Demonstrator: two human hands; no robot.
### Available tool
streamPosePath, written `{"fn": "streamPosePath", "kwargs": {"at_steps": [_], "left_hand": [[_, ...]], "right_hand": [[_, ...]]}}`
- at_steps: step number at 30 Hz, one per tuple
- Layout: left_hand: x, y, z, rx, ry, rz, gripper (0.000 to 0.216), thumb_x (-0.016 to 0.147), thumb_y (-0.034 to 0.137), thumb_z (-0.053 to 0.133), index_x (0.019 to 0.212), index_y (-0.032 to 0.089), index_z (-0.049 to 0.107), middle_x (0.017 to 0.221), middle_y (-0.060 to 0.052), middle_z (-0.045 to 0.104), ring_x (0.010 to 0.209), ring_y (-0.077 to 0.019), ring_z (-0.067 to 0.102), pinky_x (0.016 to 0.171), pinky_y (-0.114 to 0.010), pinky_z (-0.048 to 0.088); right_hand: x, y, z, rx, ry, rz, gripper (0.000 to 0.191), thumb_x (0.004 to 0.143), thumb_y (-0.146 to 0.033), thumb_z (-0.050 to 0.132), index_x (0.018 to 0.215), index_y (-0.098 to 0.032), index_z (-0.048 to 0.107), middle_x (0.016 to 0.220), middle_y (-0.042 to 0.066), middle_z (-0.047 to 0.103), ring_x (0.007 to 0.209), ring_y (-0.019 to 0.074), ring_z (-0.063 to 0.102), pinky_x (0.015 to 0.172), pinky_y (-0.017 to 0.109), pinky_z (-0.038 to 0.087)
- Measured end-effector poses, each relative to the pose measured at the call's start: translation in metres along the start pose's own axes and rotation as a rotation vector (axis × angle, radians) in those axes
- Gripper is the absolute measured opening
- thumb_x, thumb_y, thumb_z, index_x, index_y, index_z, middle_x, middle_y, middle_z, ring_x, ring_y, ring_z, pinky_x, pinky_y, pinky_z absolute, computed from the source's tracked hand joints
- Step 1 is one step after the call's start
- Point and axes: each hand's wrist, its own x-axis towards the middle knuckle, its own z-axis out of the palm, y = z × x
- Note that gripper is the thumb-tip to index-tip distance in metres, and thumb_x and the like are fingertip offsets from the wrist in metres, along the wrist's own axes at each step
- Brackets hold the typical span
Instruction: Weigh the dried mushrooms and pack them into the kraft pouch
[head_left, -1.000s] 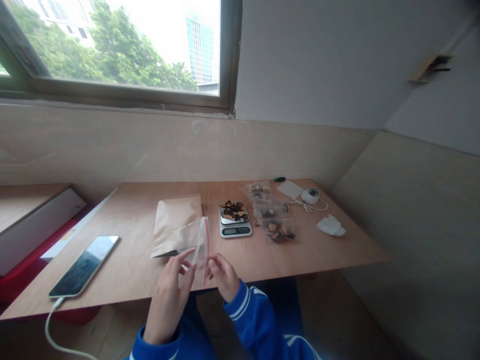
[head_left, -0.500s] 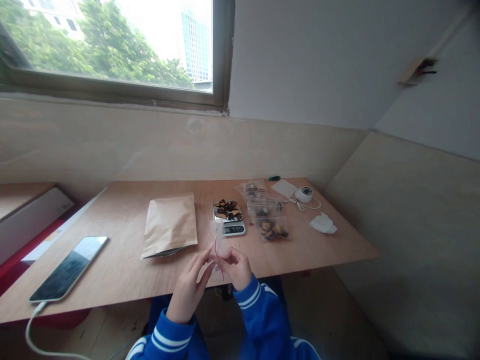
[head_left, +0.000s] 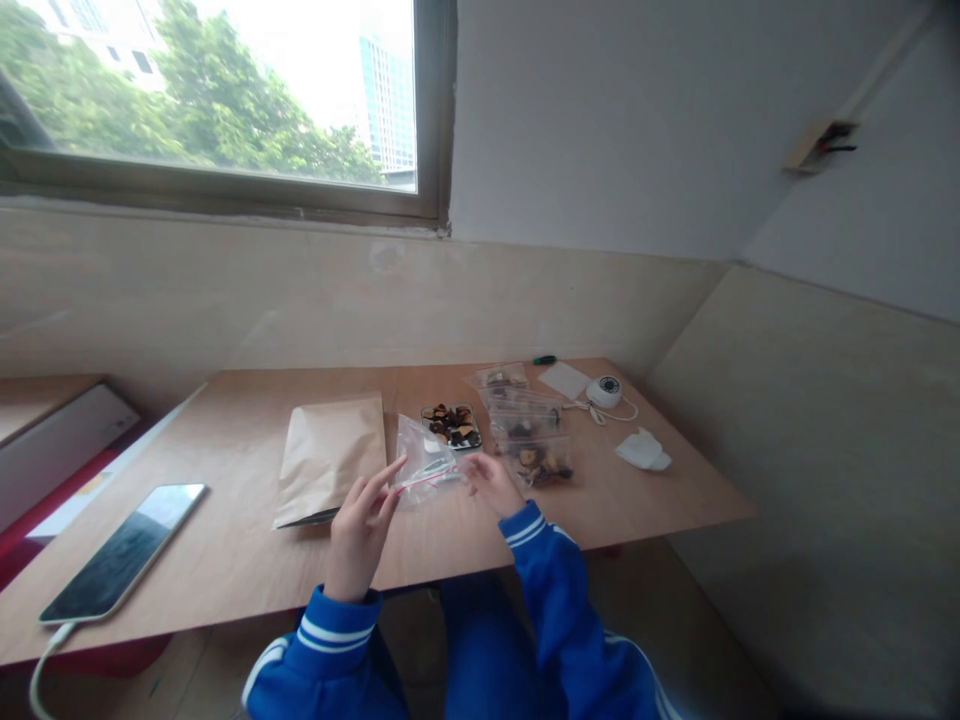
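Phone [head_left: 120, 552]: lying flat on the counter [head_left: 247, 560], far left of the scale, with a cable at its near end.
Kraft pouch [head_left: 328, 458]: lying flat on the counter, left of the scale; top edge appears unsealed, though this cannot be told for sure.
Left hand [head_left: 360, 530]: raised left of the scale; fingertips pinched on the left end of the red zip strip.
Zip bag [head_left: 424, 468]: clear, seemingly empty, held off the counter between both hands, directly in front of the scale and partly hiding it; mouth stretched sideways.
Right hand [head_left: 491, 480]: just right of the scale's near edge; grip closed on the right end of the same strip.
Scale [head_left: 452, 425]: loaded with a heap of dark dried pieces; display hidden behind the bag.
Filled bags [head_left: 525, 425]: several lying just right of the scale, already holding the same dark pieces.
Timer [head_left: 604, 391]: small white round device, with a white card beside it, far right of the scale.
Progress (judged): several portions bagged; one portion weighed and not yet bagged; held bag not yet filled or sealed.
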Motion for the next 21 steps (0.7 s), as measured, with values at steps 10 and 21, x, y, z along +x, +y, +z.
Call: {"fn": "streamPosePath", "kwargs": {"at_steps": [10, 21], "left_hand": [[0.023, -0.029, 0.007, -0.057, 0.062, -0.197, 0.038, 0.080, 0.050, 0.054, 0.104, 0.024, 0.067, 0.081, -0.002, 0.061, 0.068, -0.0143, 0.060, 0.064, -0.026, 0.049], [0.028, -0.023, 0.026, -0.011, 0.105, -0.119, 0.044, 0.085, 0.044, 0.051, 0.125, 0.025, 0.055, 0.076, 0.001, 0.056, 0.064, -0.0116, 0.053, 0.067, -0.025, 0.048]], "right_hand": [[0.066, 0.037, -0.011, -0.386, 0.205, -0.236, 0.044, 0.089, -0.052, 0.039, 0.099, -0.018, 0.064, 0.100, 0.010, 0.063, 0.098, 0.0218, 0.057, 0.091, 0.038, 0.042], [0.081, 0.071, 0.016, -0.885, 0.473, -0.207, 0.023, 0.076, -0.025, 0.062, 0.096, -0.014, 0.062, 0.093, 0.012, 0.056, 0.094, 0.0281, 0.051, 0.085, 0.040, 0.041]]}}
